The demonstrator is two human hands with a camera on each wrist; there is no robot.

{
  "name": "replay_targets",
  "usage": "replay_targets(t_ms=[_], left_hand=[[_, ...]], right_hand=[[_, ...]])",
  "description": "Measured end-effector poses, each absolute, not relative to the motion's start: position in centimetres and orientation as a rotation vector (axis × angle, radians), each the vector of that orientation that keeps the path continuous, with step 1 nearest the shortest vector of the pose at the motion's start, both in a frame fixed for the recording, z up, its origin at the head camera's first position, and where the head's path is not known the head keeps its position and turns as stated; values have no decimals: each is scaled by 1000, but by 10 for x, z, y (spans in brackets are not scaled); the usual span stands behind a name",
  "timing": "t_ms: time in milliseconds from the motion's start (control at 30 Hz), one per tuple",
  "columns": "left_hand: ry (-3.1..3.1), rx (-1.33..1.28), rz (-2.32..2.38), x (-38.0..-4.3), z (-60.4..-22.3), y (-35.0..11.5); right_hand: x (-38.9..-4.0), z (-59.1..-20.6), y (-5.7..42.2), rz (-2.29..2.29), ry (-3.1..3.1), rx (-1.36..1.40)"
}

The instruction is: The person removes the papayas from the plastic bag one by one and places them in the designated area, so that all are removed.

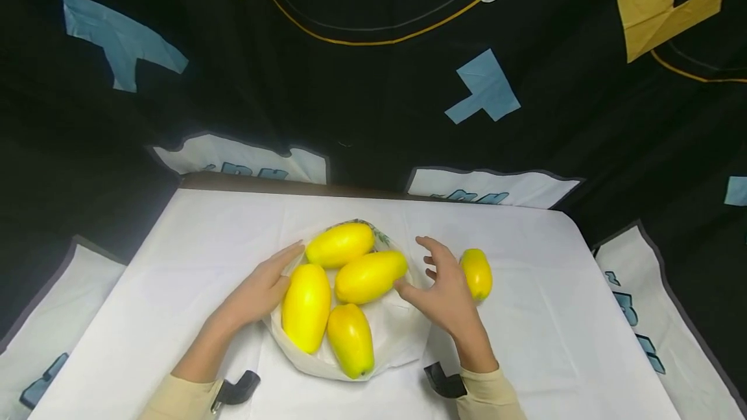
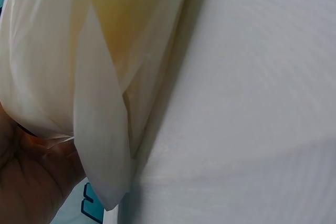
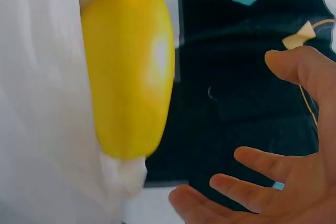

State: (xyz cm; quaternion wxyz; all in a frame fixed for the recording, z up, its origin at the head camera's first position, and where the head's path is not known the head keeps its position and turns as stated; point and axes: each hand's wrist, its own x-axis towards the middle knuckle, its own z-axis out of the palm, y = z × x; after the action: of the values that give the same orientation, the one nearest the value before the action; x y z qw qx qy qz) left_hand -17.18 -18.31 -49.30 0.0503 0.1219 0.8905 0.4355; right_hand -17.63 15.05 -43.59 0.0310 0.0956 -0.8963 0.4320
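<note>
The left hand [image 1: 259, 291] rests against the left side of a white bag [image 1: 403, 329] on the tabletop [image 1: 554, 316], its fingers extended. Four yellow fruits [image 1: 306, 308] lie in the bag: one left, one far, one near, one right. Farther right, the right hand [image 1: 448, 293] holds nothing, fingers spread wide; just right of it lies a fifth fruit [image 1: 478, 274].

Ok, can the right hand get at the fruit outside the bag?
Probably yes: the right hand looks empty, and the lone fruit lies just beside it, clear of the bag.
</note>
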Motion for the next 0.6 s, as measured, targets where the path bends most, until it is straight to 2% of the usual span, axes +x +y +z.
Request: replay_targets(t_ms=[600], left_hand=[[2713,348,1322,-170,-490,-183]], right_hand=[[-177,-448,104,1085,-2976,286]])
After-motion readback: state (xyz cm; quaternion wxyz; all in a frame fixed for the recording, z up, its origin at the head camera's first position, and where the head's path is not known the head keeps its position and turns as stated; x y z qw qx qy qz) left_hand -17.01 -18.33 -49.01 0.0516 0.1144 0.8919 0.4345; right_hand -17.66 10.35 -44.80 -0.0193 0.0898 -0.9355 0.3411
